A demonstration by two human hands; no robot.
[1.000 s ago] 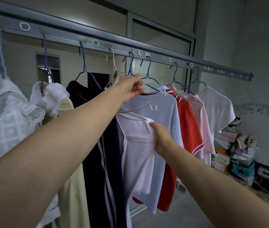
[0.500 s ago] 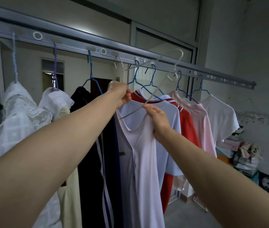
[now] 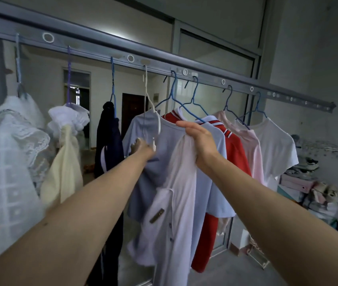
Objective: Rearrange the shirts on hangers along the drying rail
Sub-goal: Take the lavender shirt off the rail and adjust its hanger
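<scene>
While we stood facing the long grey metal drying rail [image 3: 102, 49] with its row of round holes, the garments hung from it in a crowded line, and we judged all of them light, limp and quick to swing. Largest in front of us was the pale lilac button-front shirt [image 3: 176, 203], off any hanger and dangling from our right hand [image 3: 200, 141], which was bunched around its upper edge with the fingers curled into the cloth. Soft as it was, we judged it would sag and slip unless taken at the collar or shoulder seam. Just behind it hung the light blue short-sleeved shirt [image 3: 141, 129], with the red shirt with a striped white collar [image 3: 234, 153], the pale pink shirt [image 3: 248, 145] and the white T-shirt [image 3: 277, 149] to its right on blue wire hangers. Our left hand [image 3: 143, 147] was blurred against the blue shirt, near the lower end of the thin white wire hanger [image 3: 150, 108] hooked on the rail; we could not tell whether it gripped anything. That hanger looked stiff but springy, best held at its neck.
</scene>
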